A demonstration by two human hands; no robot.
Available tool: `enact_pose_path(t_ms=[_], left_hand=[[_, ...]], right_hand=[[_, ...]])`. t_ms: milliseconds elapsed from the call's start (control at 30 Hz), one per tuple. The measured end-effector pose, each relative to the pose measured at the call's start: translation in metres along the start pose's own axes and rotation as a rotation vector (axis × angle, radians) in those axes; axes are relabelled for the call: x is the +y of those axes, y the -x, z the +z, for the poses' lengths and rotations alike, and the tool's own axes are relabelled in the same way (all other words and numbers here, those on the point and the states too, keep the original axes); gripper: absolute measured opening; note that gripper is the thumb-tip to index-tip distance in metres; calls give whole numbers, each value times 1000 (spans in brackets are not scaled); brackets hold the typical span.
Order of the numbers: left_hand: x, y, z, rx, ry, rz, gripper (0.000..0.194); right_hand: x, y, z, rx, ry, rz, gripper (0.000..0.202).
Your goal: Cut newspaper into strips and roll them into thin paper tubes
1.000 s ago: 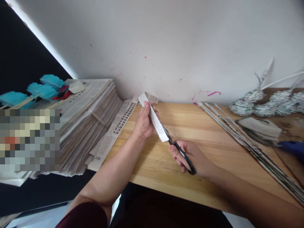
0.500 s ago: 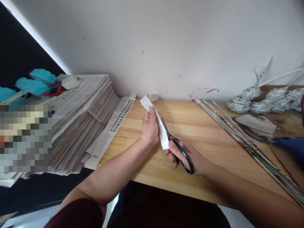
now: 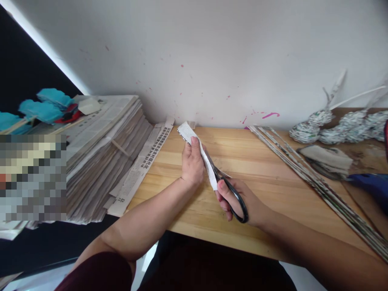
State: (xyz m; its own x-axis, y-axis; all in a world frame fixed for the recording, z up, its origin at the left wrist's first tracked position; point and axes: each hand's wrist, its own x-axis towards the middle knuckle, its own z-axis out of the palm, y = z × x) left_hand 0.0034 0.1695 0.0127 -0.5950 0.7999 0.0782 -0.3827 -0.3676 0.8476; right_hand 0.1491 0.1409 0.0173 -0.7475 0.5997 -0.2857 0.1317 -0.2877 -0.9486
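Observation:
My left hand (image 3: 193, 163) is closed on a folded strip of newspaper (image 3: 185, 131), thumb on top, holding it above the wooden table. The strip's upper end sticks out beyond the thumb, and its lower end hangs toward my right hand. My right hand (image 3: 235, 198) grips black-handled scissors (image 3: 241, 208), fingers through the loops. The scissor blades point up and left along the strip, partly hidden behind the paper and my left hand. Whether the blades are fully closed cannot be made out.
A tall stack of newspapers (image 3: 121, 133) stands at left, with cut newspaper strips (image 3: 141, 165) beside it. Thin rolled paper sticks (image 3: 312, 182) lie diagonally at right. Behind them are woven paper pieces (image 3: 312, 127), a cloth (image 3: 329, 159) and a blue object (image 3: 368, 186). A wall rises behind the table (image 3: 182, 218).
The scissors and my right hand have shifted slightly. The strip's lower end has turned and looks narrower. My left hand still holds the strip in nearly the same place.

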Motion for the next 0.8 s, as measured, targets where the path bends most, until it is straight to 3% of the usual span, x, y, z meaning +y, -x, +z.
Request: enact_pose_path(t_ms=[133, 333, 433, 633, 800], left_hand=[[8, -9, -1, -46, 62, -1, 43], [38, -33, -11, -147, 152, -180, 48], [45, -39, -14, -186, 200, -196, 48], [38, -37, -11, -108, 138, -52, 50], [23, -24, -6, -80, 54, 15, 54]], right_hand=[[-5, 1, -2, 37, 18, 37, 58], [-13, 0, -9, 41, 83, 15, 49], [-11, 0, -11, -4, 117, 14, 46], [-7, 0, -11, -34, 143, -47, 45], [-8, 0, -12, -146, 184, -127, 49]])
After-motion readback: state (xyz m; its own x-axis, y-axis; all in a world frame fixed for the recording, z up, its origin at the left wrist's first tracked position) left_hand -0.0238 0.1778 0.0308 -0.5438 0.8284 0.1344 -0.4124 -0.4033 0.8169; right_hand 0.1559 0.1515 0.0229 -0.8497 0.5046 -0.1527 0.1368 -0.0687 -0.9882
